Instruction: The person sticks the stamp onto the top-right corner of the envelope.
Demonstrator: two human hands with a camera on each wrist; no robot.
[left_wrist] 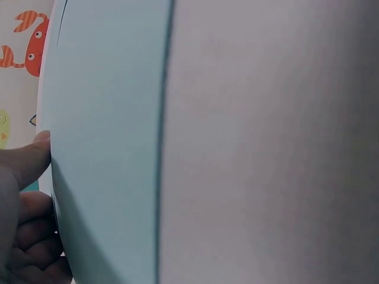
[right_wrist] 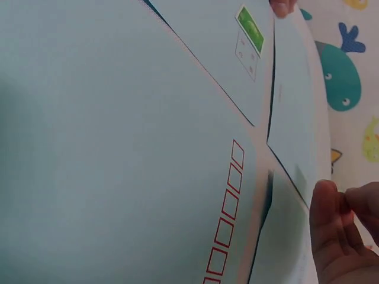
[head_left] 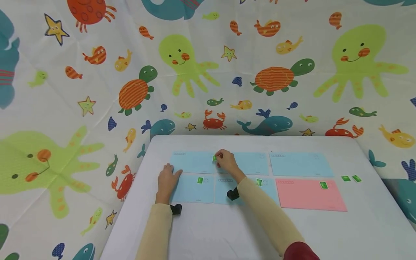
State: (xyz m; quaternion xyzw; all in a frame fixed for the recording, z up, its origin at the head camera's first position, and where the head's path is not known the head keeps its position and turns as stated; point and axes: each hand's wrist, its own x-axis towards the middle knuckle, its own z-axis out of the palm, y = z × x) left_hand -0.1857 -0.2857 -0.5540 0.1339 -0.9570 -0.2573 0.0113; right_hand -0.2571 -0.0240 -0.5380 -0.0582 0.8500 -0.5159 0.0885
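My right hand (head_left: 228,162) pinches a small green stamp (head_left: 214,158) between thumb and fingers, over the right end of the back-left blue envelope (head_left: 191,163). In the right wrist view the fingertips meet and the stamp is hidden. My left hand (head_left: 167,180) rests at that envelope's left edge, thumb spread from the fingers, near the corner of the front-left blue envelope (head_left: 188,193). Front-left, the blue envelope bears a green stamp (head_left: 200,180) near its top right. The front-middle blue envelope (head_left: 224,195), partly under my right forearm, also carries a green stamp (head_left: 259,182).
Beside the back-left envelope lies another blue envelope (head_left: 250,164), then a third (head_left: 302,165). A pink envelope (head_left: 308,196) with a green stamp (head_left: 323,185) lies front right. Two loose stamps, one left (head_left: 346,178) and one right (head_left: 356,178), lie on the white table (head_left: 367,216).
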